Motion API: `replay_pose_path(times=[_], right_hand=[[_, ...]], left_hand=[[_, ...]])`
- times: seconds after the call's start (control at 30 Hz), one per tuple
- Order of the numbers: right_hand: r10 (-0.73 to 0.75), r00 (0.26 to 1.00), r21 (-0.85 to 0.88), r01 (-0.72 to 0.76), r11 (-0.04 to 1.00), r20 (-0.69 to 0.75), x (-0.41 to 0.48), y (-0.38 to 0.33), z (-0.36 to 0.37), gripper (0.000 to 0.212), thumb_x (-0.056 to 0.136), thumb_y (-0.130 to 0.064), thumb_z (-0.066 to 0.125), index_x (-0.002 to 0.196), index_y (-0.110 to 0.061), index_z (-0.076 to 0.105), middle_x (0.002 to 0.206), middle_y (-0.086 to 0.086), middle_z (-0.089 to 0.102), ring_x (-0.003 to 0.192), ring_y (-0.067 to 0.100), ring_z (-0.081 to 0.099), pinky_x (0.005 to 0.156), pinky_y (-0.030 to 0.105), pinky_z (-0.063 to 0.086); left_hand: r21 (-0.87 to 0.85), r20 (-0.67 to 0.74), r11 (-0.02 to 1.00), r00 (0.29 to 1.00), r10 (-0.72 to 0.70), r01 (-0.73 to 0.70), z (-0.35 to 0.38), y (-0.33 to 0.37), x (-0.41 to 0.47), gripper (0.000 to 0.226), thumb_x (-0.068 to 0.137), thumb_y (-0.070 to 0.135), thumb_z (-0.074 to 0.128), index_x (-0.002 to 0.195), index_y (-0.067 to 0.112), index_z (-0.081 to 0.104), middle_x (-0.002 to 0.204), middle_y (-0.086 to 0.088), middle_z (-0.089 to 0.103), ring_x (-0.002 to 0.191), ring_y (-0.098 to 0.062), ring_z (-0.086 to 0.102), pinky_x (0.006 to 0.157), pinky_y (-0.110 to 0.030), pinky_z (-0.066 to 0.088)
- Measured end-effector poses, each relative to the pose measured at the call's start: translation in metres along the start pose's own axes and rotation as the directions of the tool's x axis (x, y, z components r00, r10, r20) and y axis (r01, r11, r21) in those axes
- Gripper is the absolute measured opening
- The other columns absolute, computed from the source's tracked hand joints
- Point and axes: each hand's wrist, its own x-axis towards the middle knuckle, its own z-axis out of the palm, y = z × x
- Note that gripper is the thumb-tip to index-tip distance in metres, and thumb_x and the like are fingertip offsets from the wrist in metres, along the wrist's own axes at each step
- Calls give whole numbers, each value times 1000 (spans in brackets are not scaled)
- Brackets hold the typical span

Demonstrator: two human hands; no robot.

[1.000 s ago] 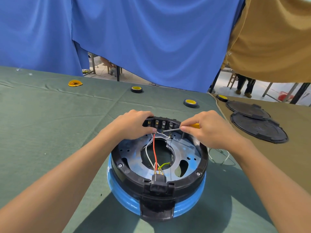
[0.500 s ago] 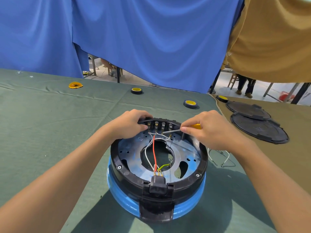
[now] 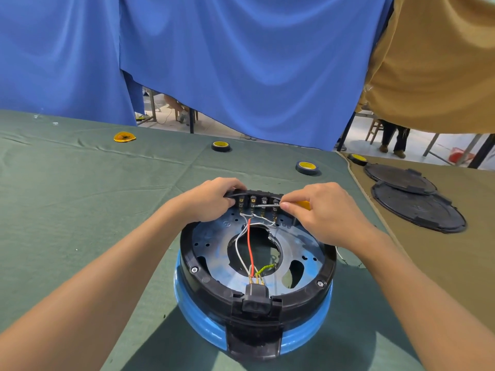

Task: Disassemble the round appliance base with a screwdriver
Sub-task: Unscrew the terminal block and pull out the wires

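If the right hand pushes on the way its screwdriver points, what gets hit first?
Probably the terminal strip at the screwdriver tip; the left hand, gripping the base rim, lies just beyond.

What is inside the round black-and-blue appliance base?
A metal plate with a central hole; a red wire, white wires and a green-yellow wire reaching a black socket; a terminal row at the far side. The left hand and right hand cover that row's ends.

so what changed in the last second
The left hand slid left off the wires and now grips the far rim of the base. The screwdriver tip edged left along the terminals. The right hand still holds it; the base stays put.
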Motion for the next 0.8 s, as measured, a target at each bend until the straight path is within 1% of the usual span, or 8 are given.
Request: replay_pose_path(times=[0.1,0.2,0.37,0.43,0.5,0.63,0.73,0.8], right_hand=[[-40,999,-15,40,999,-10,-1,2,0,21,92,-42,57,101,-34,74,78,-15,68,75,13,58,64,36,50],[-68,998,-50,67,996,-4,1,4,1,20,92,-42,56,100,-35,74,61,-24,49,65,8,48,56,28,40],[-111,994,-99,110,989,-10,2,4,1,22,92,-45,55,102,-38,73,62,-22,40,64,8,44,51,21,26],[-123,992,-127,124,984,15,1,5,0,23,93,-46,53,105,-40,71,67,-17,47,67,13,49,51,23,29],[-137,990,-165,142,976,38,2,4,-2,24,94,-46,51,108,-41,69,73,-10,53,69,17,52,53,25,34],[-145,986,-155,156,975,85,6,4,-6,21,94,-42,53,107,-39,70,72,-10,54,69,16,50,54,30,41],[-82,982,-10,85,996,168,14,8,-11,19,93,-36,58,100,-29,74,77,-7,69,75,19,58,67,44,53],[-11,968,94,-13,995,250,23,11,-15,17,92,-33,61,99,-29,76,88,-4,75,85,21,64,77,44,54]], left_hand=[[-48,58,999,998,-16,19,-1,4,1,38,97,6,50,133,20,52,125,0,58,109,-21,55,96,-35,43],[-193,127,973,987,-100,123,-7,9,2,41,92,0,52,127,20,56,118,-4,62,106,-32,61,93,-42,50],[-210,201,965,973,-118,160,-16,14,11,44,81,-7,47,110,19,67,111,-14,68,102,-35,65,90,-49,54],[-216,185,965,977,-107,147,-10,13,14,47,80,-10,44,108,19,68,107,-16,68,91,-32,67,73,-38,58],[-238,164,963,982,-89,127,-6,10,14,50,78,-13,43,109,18,68,106,-17,68,84,-27,65,62,-32,52],[-247,160,961,984,-82,121,-3,3,17,56,76,-15,39,108,21,67,101,-14,69,83,-26,65,59,-28,51],[-229,152,966,985,-84,118,-3,2,20,55,76,-14,38,105,23,68,97,-10,69,76,-20,64,54,-25,50],[-229,150,967,985,-83,116,-2,2,21,56,76,-14,38,104,23,68,98,-11,69,76,-21,64,55,-26,51]])
